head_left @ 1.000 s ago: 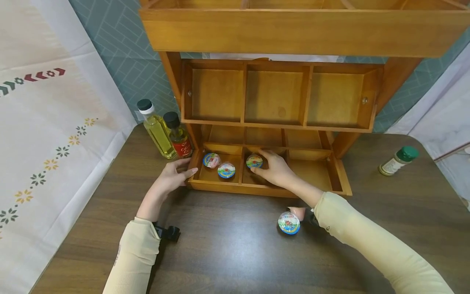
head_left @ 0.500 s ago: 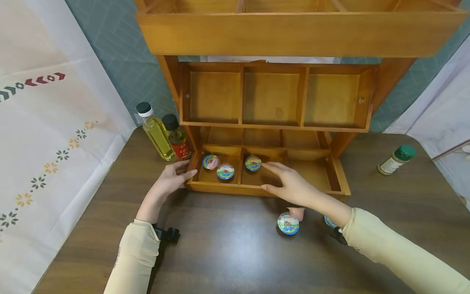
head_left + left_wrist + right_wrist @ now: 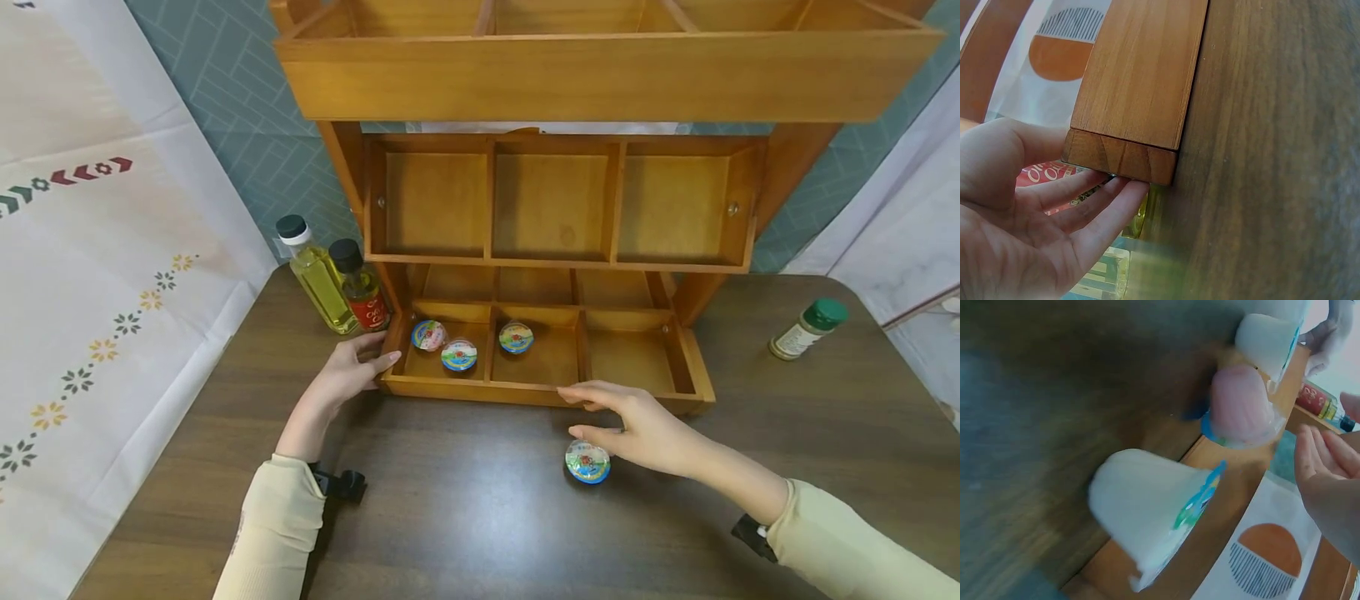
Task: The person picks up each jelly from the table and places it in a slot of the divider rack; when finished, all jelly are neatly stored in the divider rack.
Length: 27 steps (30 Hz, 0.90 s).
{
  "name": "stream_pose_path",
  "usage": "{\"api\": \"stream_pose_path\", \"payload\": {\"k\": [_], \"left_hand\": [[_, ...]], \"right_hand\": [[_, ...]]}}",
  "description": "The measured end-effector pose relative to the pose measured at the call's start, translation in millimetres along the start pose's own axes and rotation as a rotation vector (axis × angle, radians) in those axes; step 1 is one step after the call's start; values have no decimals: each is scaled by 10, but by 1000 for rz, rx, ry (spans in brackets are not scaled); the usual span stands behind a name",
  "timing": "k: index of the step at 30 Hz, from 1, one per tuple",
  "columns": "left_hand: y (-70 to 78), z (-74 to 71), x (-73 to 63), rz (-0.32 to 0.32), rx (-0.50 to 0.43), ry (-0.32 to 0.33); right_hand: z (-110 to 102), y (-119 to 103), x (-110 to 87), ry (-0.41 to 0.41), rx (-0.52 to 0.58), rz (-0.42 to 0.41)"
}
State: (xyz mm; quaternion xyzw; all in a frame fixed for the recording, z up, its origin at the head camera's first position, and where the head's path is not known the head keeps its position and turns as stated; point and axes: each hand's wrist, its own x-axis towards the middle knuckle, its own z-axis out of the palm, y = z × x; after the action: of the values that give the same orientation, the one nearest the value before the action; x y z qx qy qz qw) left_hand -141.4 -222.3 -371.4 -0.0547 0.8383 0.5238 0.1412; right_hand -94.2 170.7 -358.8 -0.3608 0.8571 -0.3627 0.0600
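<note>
My left hand [image 3: 345,371] grips the left end of the wooden rack's bottom tray [image 3: 450,387], thumb over the rim and fingers along the outer side, as the left wrist view also shows. Two jelly cups, one pink [image 3: 428,335] and one pale [image 3: 459,356], sit in its left compartment. Another jelly cup [image 3: 516,337] stands in the middle one. My right hand [image 3: 637,425], holding nothing, hovers with loosely bent fingers beside a lidded jelly cup [image 3: 587,462] on the table. The right wrist view shows a pink jelly cup [image 3: 1241,403] between two white ones; my hand hides some from above.
Two oil bottles [image 3: 322,279] stand close by the rack's left side. A green-capped seasoning jar [image 3: 808,329] is on the table at the right. The rack's middle tray [image 3: 558,204] and deep top tray [image 3: 600,79] overhang the bottom one.
My right hand has let go of the jelly cup in the middle compartment and moved right and toward me, over the cups on the table. My left hand has stayed at the tray.
</note>
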Motion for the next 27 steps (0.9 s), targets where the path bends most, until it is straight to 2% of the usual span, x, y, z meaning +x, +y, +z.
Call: {"api": "stream_pose_path", "payload": {"k": [5,9,13,19,27], "left_hand": [[-3,2,-1,3,-8,2],[-6,5,5,6,-12,-1],[-12,0,5,7,-5,4],[-21,-1,1,6,-21,-2],[-17,5,4,14,-30,-5]], "right_hand": [[22,-2,-165,-16,-68,-82],[106,1,-295,12,-160,-164],[189,3,-377,37,-270,-163],[251,26,-396,48,-315,-123],[264,46,-375,50,-367,-209]]}}
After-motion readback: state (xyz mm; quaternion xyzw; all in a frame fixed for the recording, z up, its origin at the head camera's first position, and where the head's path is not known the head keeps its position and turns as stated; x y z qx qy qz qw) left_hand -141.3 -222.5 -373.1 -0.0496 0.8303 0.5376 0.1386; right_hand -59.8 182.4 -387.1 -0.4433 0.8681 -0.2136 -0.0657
